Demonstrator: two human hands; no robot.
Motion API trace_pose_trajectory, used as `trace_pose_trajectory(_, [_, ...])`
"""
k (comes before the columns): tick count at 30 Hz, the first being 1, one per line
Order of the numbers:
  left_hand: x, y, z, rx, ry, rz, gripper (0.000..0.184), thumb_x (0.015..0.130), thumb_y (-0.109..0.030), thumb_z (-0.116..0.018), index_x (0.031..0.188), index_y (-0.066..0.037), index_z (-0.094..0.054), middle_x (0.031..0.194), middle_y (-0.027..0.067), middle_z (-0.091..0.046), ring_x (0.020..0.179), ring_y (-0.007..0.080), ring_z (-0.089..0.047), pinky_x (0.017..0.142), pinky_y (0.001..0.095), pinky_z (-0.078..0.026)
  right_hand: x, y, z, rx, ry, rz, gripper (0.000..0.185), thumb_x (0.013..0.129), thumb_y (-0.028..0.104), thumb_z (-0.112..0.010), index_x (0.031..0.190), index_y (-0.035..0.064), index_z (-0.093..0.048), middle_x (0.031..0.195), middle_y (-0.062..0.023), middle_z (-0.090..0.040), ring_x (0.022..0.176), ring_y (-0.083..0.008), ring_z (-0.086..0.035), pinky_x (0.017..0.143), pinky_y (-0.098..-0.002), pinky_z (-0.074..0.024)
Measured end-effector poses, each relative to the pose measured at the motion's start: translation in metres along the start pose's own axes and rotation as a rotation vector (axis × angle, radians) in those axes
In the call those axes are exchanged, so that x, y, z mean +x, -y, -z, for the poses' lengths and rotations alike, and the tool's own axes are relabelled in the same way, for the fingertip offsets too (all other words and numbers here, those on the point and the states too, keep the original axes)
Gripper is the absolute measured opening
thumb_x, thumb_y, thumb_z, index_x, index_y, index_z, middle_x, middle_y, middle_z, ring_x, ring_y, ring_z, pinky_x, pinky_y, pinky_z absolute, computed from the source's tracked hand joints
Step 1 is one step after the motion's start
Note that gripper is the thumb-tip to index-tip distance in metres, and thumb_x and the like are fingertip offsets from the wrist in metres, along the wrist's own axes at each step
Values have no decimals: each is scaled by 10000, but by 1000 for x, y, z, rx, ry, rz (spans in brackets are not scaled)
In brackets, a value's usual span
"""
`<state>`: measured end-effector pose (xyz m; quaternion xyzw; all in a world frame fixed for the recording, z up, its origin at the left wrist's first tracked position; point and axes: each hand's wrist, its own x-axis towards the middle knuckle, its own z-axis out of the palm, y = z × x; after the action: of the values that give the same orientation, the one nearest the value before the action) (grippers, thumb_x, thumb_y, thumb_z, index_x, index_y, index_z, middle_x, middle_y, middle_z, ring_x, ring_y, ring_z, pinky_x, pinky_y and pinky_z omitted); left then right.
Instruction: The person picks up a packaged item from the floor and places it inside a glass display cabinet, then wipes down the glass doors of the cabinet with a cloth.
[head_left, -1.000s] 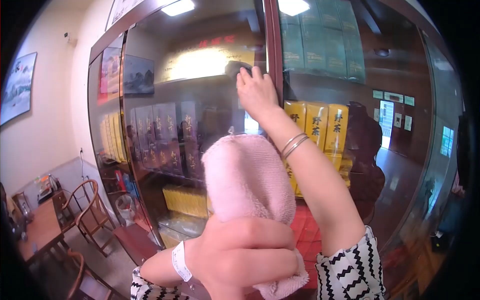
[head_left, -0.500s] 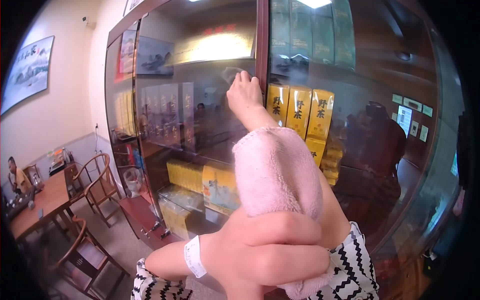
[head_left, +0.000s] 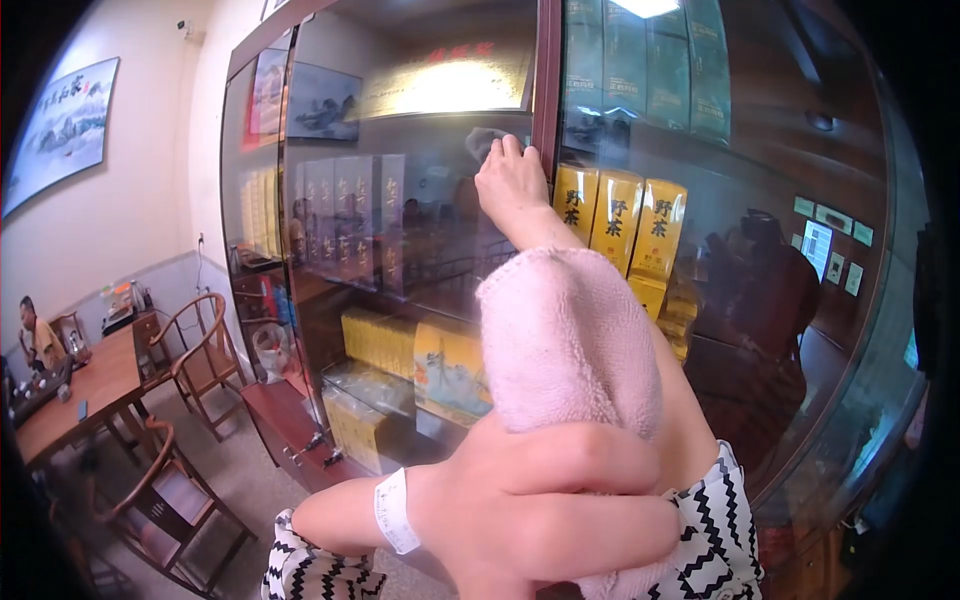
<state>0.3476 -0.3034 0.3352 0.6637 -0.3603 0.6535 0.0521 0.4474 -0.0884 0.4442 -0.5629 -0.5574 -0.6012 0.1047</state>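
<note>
My left hand [head_left: 545,495], in the foreground with a white band round its wrist, is closed round a folded pink cloth [head_left: 570,345]. The cloth stands up from the fist and covers part of my right forearm. Higher up, my right hand [head_left: 515,185] reaches to the glass door [head_left: 430,150] of a display cabinet, close beside the dark red upright frame [head_left: 546,90]. Its fingers are bent and drawn together against the glass. A pale grey patch shows at their tips; whether it is a reflection or a thing held, I cannot tell.
Yellow boxes [head_left: 615,215], green boxes [head_left: 650,70] and dark boxes [head_left: 350,215] stand behind the glass. At left are a wooden table [head_left: 95,390], wooden chairs [head_left: 180,510] and a seated person [head_left: 42,335]. A lock [head_left: 315,450] sits at the cabinet's lower left.
The whole view has shifted, so the cabinet and both hands appear slightly farther right. My right hand stays by the upright frame, and my left hand keeps its hold on the cloth.
</note>
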Motion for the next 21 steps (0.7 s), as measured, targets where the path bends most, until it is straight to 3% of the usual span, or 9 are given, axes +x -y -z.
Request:
trace_pose_trajectory(2, [-4, 1, 5, 0, -25, 38, 268, 756, -258, -603, 957, -83, -618, 911, 88, -563, 731, 242, -563, 651, 347, -468, 3, -3, -2, -3, -52, 9, 256, 876, 240, -494, 969, 180, -725, 1031, 5, -628, 1027, -193, -460, 756, -345, -361])
trace_pose_trajectory(5, [-11, 5, 14, -12, -32, 91, 264, 750, -250, -605, 926, -54, -635, 911, 85, -570, 724, 241, -578, 644, 347, -474, 16, -20, 3, 58, -72, 73, 236, 832, 147, -495, 953, 46, -672, 994, -33, -605, 984, -198, -491, 729, -348, -389])
trace_pose_trajectory(9, [-17, 6, 46, -11, 43, 160, 274, 763, -247, -603, 951, -50, -631, 920, 87, -572, 709, 232, -582, 616, 325, -473, 49, -48, -5, -113, -240, 20, 226, 845, 142, -471, 973, 67, -642, 996, -25, -589, 988, -198, -498, 738, -355, -394])
trace_pose_trajectory(11, [-23, 10, 62, -9, 62, 180, 276, 766, -246, -602, 957, -49, -629, 922, 87, -573, 705, 230, -583, 610, 320, -473, 76, -64, -9, -241, -289, -43, 275, 874, 178, -464, 1062, 83, -640, 1001, -20, -608, 993, -173, -500, 759, -349, -370])
trace_pose_trajectory(15, [-41, 19, 93, 183, -176, 119, 209, 777, -185, -617, 946, -66, -580, 860, 82, -533, 653, 218, -555, 593, 288, -461, 127, -100, -5, -311, -361, -98, 207, 836, 138, -475, 973, 68, -613, 1030, -25, -584, 992, -211, -514, 748, -381, -419])
trace_pose_trajectory(17, [-51, 25, 106, 274, -291, 86, 188, 783, -155, -624, 940, -75, -556, 829, 79, -514, 628, 213, -541, 585, 273, -454, 143, -101, 18, -244, -313, -217, 277, 860, 138, -448, 1032, 26, -635, 1080, -101, -594, 1044, -245, -486, 848, -386, -402])
trace_pose_trajectory(21, [-68, 47, 123, 403, -520, -9, 187, 795, -94, -639, 928, -93, -507, 767, 74, -474, 576, 201, -513, 568, 241, -442, 181, -105, 13, -255, -400, -335, 272, 835, 148, -475, 995, 9, -646, 1031, -95, -605, 999, -247, -510, 789, -367, -420])
